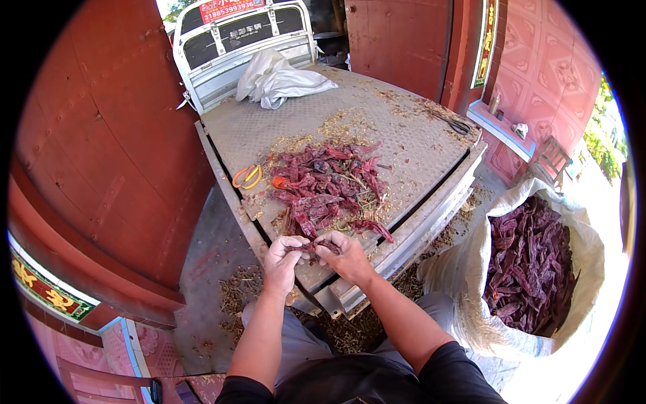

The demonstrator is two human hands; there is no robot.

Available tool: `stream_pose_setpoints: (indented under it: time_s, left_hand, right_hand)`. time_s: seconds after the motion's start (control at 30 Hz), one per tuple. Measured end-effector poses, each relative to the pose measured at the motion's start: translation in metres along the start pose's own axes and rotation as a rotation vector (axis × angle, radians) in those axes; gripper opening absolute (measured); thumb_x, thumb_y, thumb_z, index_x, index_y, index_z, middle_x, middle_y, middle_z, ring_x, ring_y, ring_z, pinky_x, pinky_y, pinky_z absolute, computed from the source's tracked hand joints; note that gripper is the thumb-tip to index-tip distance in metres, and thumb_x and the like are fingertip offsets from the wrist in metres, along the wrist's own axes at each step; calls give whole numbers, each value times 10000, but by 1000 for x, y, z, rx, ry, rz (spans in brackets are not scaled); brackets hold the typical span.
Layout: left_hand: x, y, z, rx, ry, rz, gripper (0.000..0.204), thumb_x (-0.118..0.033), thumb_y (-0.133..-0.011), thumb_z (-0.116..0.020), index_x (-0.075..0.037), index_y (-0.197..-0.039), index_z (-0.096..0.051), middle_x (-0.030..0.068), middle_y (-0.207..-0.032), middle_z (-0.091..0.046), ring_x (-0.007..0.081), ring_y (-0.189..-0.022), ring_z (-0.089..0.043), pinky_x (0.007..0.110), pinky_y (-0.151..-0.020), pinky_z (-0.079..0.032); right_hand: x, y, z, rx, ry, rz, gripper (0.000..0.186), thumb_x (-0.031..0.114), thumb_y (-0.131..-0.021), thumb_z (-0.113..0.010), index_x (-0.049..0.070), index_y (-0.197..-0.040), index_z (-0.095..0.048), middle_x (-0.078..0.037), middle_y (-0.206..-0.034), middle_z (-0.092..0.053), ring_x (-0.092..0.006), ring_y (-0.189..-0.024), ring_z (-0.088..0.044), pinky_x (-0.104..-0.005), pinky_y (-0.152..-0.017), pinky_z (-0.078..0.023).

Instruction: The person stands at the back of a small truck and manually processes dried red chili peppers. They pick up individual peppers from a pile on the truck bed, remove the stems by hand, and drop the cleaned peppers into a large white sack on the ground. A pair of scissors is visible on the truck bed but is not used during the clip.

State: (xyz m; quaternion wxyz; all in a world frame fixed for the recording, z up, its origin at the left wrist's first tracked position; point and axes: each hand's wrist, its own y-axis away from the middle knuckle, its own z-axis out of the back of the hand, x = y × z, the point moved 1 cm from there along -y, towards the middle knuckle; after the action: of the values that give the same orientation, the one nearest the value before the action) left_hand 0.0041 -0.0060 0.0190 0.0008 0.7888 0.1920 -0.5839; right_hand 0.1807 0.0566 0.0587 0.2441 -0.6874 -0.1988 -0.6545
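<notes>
Between my two hands, at the near edge of a metal truck bed (242, 145), is a dark red dried chili pepper (311, 248). My left hand (280, 259) pinches one end of it, and the closed fingers of my right hand (344, 257) grip the other. Just beyond my fingers lies a loose pile of dried chili peppers (330, 178), wrinkled and deep red, with stems and pale seeds scattered round it. Scissors with orange-yellow handles (247, 177) rest at the pile's left side. My fingers partly cover the held pepper.
To my right stands a large white woven sack (457, 296) filled with dried chilies (528, 262). A crumpled white sack (279, 81) lies by the truck's cab. Dark-handled scissors (454, 124) sit near the bed's right edge. Stem scraps (356, 330) litter the ground, and red doors (108, 135) flank the truck.
</notes>
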Motion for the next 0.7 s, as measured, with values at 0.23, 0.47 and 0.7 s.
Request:
stream_pose_setpoints:
  time_s: [0.23, 0.47, 0.7]
  left_hand:
    - [-1, 0, -1, 24, -10, 4, 233, 89, -849, -565, -73, -1011, -604, 109, -1150, -656, 162, -925, -642, 283, -801, -509]
    - [-6, -2, -7, 66, -260, -182, 261, 97, -817, -632, -15, -1048, -683, 94, -1188, -618, 189, -1147, -571, 312, -990, -448]
    - [-7, -2, -13, 30, -536, -167, 229, 69, -837, -673, 3, -1049, -731, 77, -1137, -647, 171, -1073, -615, 286, -936, -482]
  right_hand:
    - [-4, -3, 2, 30, 8, -22, 113, 135, -953, -657, 39, -1012, -659, 17, -764, -636, -62, -680, -594, -236, -630, -480]
    - [-5, -1, 10, 63, -190, -35, 90, 133, -954, -654, 53, -994, -662, 3, -748, -637, -76, -666, -589, -257, -622, -484]
    - [-3, -1, 19, 129, -253, -29, 93, 104, -959, -637, 27, -1001, -669, -12, -780, -645, -92, -675, -594, -271, -647, -496]
